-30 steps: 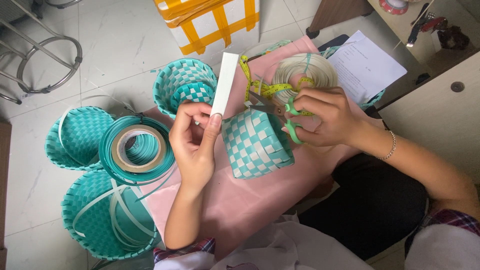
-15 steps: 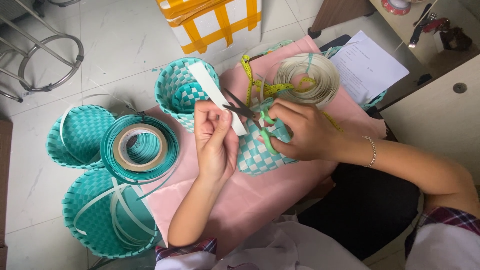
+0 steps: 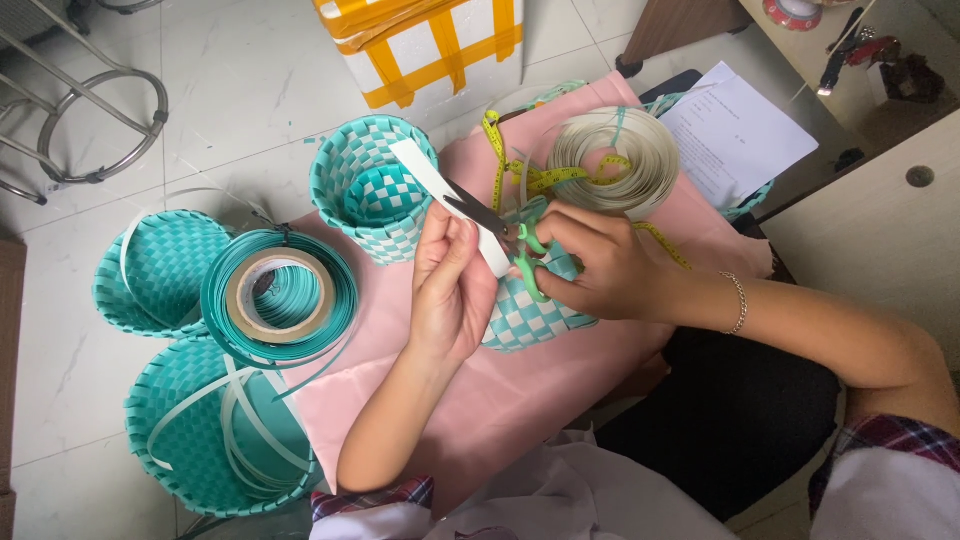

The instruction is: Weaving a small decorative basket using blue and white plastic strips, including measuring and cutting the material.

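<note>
Both hands meet at centre frame: my left hand (image 3: 452, 290) pinches a flat white plastic strip (image 3: 448, 200) between thumb and fingers, and my right hand (image 3: 600, 265) is closed around green-handled scissors (image 3: 503, 235), blades open across the strip. Beneath them I see a pink cloth (image 3: 520, 390). At nine o'clock sits a coil of teal strapping (image 3: 215, 300); at eleven, an upright teal-and-white woven basket (image 3: 345, 170). Under my palms lies a smaller woven piece (image 3: 530, 320).

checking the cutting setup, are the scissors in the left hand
No, the green-handled scissors are in the right hand, while the left hand holds the white strip.
</note>
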